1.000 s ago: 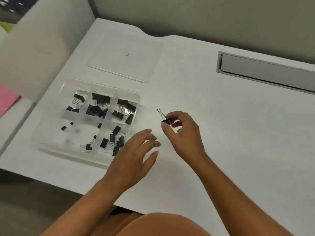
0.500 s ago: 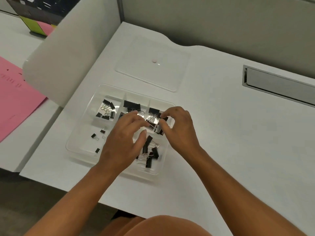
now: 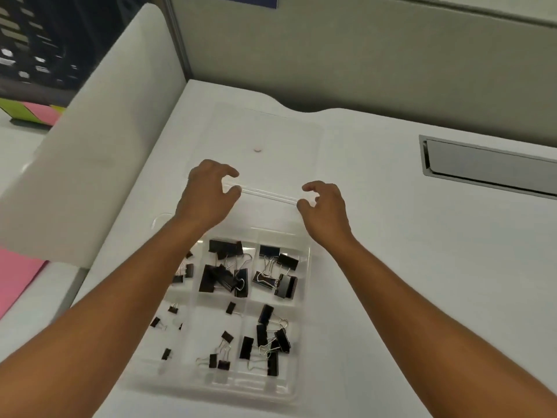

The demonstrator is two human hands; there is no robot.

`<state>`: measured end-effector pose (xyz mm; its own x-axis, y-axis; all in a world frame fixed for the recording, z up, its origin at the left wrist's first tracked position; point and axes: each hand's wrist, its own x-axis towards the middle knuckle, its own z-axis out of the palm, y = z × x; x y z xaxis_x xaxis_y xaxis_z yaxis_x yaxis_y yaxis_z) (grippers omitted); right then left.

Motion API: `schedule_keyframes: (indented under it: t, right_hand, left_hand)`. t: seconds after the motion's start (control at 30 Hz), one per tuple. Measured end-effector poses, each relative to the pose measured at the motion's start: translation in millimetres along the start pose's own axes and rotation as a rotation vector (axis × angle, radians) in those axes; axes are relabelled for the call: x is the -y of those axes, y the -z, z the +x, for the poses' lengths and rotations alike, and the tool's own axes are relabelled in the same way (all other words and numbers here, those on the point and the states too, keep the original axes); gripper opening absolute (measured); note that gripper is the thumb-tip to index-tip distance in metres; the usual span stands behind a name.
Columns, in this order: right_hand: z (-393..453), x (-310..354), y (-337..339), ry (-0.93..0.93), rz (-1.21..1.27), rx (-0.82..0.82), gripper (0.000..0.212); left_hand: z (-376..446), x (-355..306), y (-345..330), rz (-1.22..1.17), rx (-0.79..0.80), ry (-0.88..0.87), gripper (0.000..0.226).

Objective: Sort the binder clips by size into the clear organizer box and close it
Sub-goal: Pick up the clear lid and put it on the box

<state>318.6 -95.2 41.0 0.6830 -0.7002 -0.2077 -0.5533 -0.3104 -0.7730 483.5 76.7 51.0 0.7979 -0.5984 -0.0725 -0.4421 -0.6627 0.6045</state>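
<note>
Now the left hand (image 3: pixel 208 194) and right hand (image 3: pixel 324 208) pinch the near edge of the clear lid (image 3: pixel 265 137) at mid-frame: light, stiff, slippery plastic, best held at both corners.

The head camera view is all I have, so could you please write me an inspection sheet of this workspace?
Surface: white desk, bare at right.
Job's things: clear plastic organizer box open, black binder clips in its compartments; flat clear lid lies beyond it.
Clutter: pink paper on the neighbouring desk at left.
Grippers: left hand and right hand curl at the lid's near edge; contact unclear.
Cables: nothing seen; grey cable hatch closed.
Surroundings: white curved divider, grey partition wall.
</note>
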Motion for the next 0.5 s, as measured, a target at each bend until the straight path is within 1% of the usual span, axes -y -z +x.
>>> schedule_keyframes:
  t: [0.1, 0.17, 0.23, 0.37, 0.43, 0.5]
  right_hand:
    - [29.1, 0.6, -11.9, -0.066, -0.056, 0.059, 0.051]
    - [41.0, 1.7, -18.4, -0.138, -0.001, 0.055, 0.057]
    - [47.3, 2.1, -23.1, -0.181, 0.086, 0.016, 0.057]
    - [49.1, 4.2, -24.0, -0.283, 0.337, -0.049, 0.043]
    - [44.7, 6.3, -19.1, -0.320, 0.430, -0.078, 0.037]
    - [38.1, 6.4, -11.0, -0.339, 0.504, -0.096, 0.036]
  left_hand:
    - [47.6, 13.3, 0.8, 0.066, 0.121, 0.257, 0.058]
    - [70.9, 24.2, -0.4, 0.100, 0.129, 0.364, 0.065]
    - [85.3, 33.3, -2.1, 0.162, 0.099, 0.416, 0.064]
    - [95.4, 41.4, 0.1, 0.184, -0.002, 0.493, 0.053]
    - [93.1, 46.0, 3.9, 0.097, -0.042, 0.519, 0.046]
    - [85.3, 50.0, 9.1, -0.077, -0.071, 0.514, 0.043]
